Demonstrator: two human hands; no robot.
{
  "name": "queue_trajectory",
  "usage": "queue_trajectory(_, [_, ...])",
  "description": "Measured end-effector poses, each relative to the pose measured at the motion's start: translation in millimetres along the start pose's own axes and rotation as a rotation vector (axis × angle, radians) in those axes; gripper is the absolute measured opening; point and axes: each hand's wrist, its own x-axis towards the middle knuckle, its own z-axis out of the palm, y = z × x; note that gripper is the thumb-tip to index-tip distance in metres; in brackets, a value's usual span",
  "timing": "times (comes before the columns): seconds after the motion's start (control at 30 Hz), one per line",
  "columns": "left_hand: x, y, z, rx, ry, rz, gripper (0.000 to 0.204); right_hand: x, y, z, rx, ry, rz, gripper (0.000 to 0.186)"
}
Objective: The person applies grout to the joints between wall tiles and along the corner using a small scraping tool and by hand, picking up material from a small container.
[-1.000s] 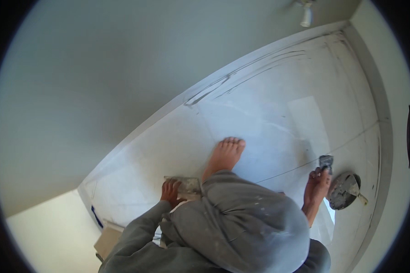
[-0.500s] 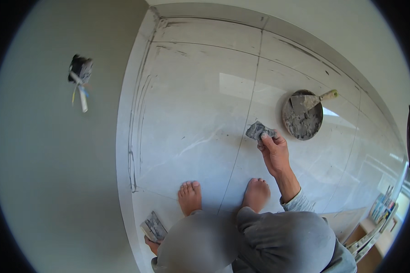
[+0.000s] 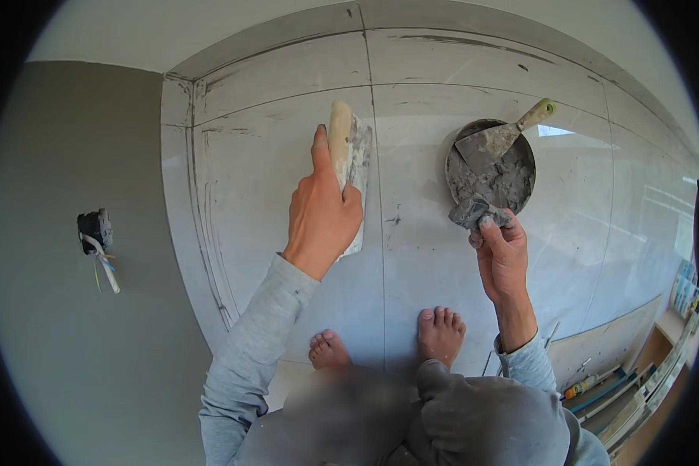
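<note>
My left hand (image 3: 324, 215) grips a rectangular finishing trowel by its pale wooden handle (image 3: 339, 136), index finger stretched along it. The trowel's smeared blade (image 3: 358, 159) stands out on the right of the handle, over the tiles. Between thumb and fingers, my right hand (image 3: 505, 250) pinches a small flat scraper (image 3: 474, 211) coated in grey grout; its material is hidden by the coating. Just beyond that hand sits a round bowl (image 3: 450, 175) of grey grout (image 3: 512, 180). A putty knife (image 3: 485, 146) lies across the bowl, its green-tipped handle (image 3: 536, 114) sticking out past the rim.
Large pale tiles (image 3: 287, 155) with dark joints and grout smears cover the floor. A grey-green wall (image 3: 109, 155) with an open socket box (image 3: 95, 231) and loose wires rises at left. Boards and tools (image 3: 598, 392) lie at lower right. My bare feet (image 3: 440, 334) are on the tiles.
My left hand has come up from beside my left knee to over the tiles with the trowel. The right hand has brought the scraper to the bowl's near edge. The view has turned rightward.
</note>
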Motion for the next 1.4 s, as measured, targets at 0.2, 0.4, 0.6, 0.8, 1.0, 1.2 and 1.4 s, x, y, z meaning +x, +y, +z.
queue_trajectory(0.2, [35, -1, 12, 0.118, 0.118, 0.14, 0.079, 1, -3, -9, -0.015, 0.014, 0.009, 0.014])
queue_trajectory(0.4, [36, 19, 12, 0.182, -0.01, 0.032, 0.066, 0, -10, -17, -0.047, 0.019, -0.028, 0.014])
queue_trajectory(0.6, [-4, 10, 36, 0.255, 0.004, 0.03, 0.066, 3, -9, -11, -0.014, 0.005, -0.049, 0.013])
queue_trajectory(0.8, [-91, -6, 53, 0.302, -0.078, 0.011, 0.074, 3, -16, -1, 0.004, -0.029, -0.08, 0.011])
queue_trajectory(1.0, [-155, -22, 67, 0.238, -0.194, -0.085, 0.077, 22, -11, 17, 0.014, -0.053, -0.121, 0.009])
queue_trajectory(1.2, [-187, -51, 60, 0.056, -0.195, -0.172, 0.079, 43, -6, 40, 0.018, -0.179, -0.13, 0.01])
queue_trajectory(1.4, [-159, -41, 25, 0.11, -0.354, -0.153, 0.076, 33, 11, 57, 0.052, -0.167, -0.082, 0.009])
